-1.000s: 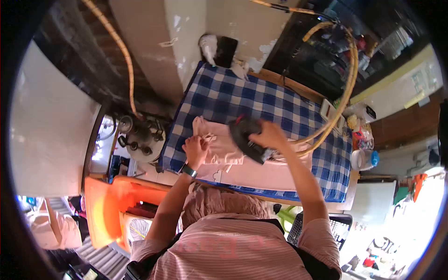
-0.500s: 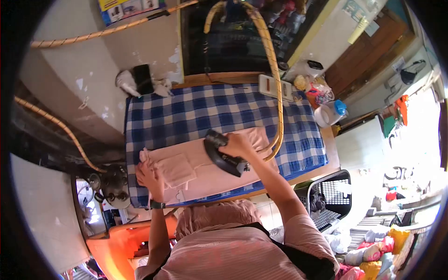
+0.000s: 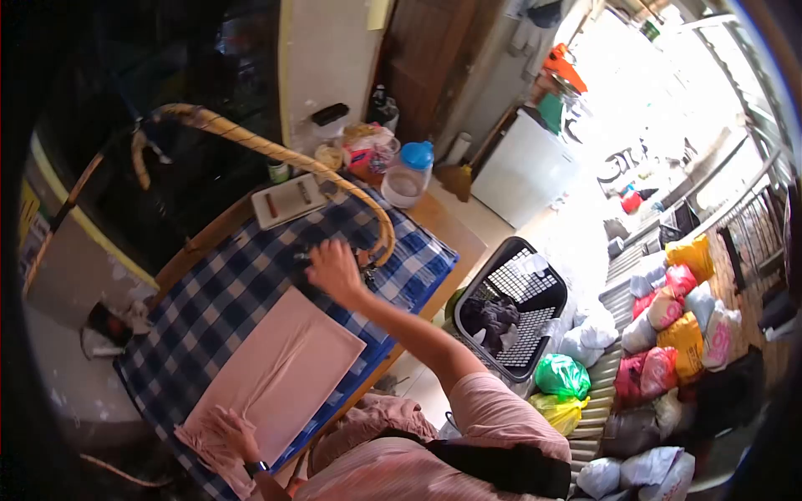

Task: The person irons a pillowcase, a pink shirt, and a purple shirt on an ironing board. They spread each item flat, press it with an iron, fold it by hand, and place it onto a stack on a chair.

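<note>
A pale pink folded cloth (image 3: 288, 367) lies flat on the blue-and-white checked cover (image 3: 251, 280), with a long crease down its middle. My left hand (image 3: 234, 436) rests on the bunched near-left end of the pink cloth, fingers spread. Beyond the cloth's far right end, my right hand (image 3: 336, 271) is over the handle of a dark iron (image 3: 307, 284), its fingers around the top. Most of the iron is hidden beneath that hand. A yellow-wrapped hose (image 3: 284, 154) arches down to the iron.
A pale tray (image 3: 284, 203) and a blue-lidded container (image 3: 409, 171) stand at the table's far side. Right of the table is a black laundry basket (image 3: 511, 305) with dark cloth inside. Several tied bags (image 3: 687, 342) lie further right.
My view has turned right. The iron has gone from the pink cloth to the checked cover beyond its right end. The small folded flap near my left hand no longer shows.
</note>
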### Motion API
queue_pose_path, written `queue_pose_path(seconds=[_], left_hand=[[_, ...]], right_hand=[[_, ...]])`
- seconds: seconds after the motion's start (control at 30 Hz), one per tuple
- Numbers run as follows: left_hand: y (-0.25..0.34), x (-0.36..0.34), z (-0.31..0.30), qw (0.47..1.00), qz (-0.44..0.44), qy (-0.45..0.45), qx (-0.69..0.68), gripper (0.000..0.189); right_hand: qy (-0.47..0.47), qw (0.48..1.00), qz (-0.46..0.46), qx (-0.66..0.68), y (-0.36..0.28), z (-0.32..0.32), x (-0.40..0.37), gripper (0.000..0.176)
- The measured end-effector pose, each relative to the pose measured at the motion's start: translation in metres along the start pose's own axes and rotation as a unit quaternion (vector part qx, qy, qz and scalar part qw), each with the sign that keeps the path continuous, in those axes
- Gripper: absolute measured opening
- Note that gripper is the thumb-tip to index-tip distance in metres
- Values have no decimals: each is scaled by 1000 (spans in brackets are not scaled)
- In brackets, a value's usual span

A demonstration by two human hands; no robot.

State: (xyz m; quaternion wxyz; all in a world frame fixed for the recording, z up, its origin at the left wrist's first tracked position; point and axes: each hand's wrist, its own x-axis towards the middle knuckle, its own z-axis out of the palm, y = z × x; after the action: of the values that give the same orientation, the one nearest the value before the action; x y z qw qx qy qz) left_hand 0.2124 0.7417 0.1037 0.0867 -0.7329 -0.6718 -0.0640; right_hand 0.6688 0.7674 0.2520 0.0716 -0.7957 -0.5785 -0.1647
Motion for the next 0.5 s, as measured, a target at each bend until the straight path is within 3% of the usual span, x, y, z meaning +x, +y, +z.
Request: queue_pose_path(seconds=[0.03, 0.07, 0.1, 0.17, 0.2, 0.23, 0.27, 0.3, 0.37, 0.4, 0.43, 0.47, 0.5], left_hand=[[12, 1, -11, 999, -35, -25, 33, 63], [0, 0, 36, 997, 11, 55, -45, 63], [15, -1, 28, 997, 15, 53, -44, 63], [64, 2, -14, 988, 2, -154, -22, 63], [60, -6, 30, 984, 124, 49, -115, 63], [69, -6, 17, 985, 122, 50, -114, 63], [86, -11, 6, 982, 111, -24, -154, 64], [103, -12, -12, 971, 99, -98, -193, 64], [114, -12, -22, 966, 133, -115, -190, 65], [116, -12, -25, 959, 167, -133, -184, 66], [114, -11, -26, 944, 191, -111, -245, 67], [107, -11, -25, 929, 204, -88, -297, 67], [100, -15, -19, 907, 217, -96, -349, 67]], right_hand=[[26, 999, 4, 32, -12, 14, -23, 54], [-68, 996, 25, 46, -23, 33, -49, 51], [-160, 984, 44, 61, -33, 49, -72, 49], [-167, 964, 147, 145, -48, 60, -100, 40], [-166, 964, 146, 146, -52, 63, -101, 40], [-176, 952, 169, 183, -56, 65, -102, 39], [-185, 938, 192, 219, -60, 67, -104, 37], [-186, 939, 189, 220, -63, 69, -105, 37], [-195, 921, 195, 276, -64, 72, -106, 37], [-126, 944, 162, 258, -66, 86, -112, 36], [-146, 948, 177, 219, -69, 107, -115, 34], [-235, 942, 176, 164, -64, 130, -110, 34], [-133, 967, 38, 213, -46, 191, -126, 27]])
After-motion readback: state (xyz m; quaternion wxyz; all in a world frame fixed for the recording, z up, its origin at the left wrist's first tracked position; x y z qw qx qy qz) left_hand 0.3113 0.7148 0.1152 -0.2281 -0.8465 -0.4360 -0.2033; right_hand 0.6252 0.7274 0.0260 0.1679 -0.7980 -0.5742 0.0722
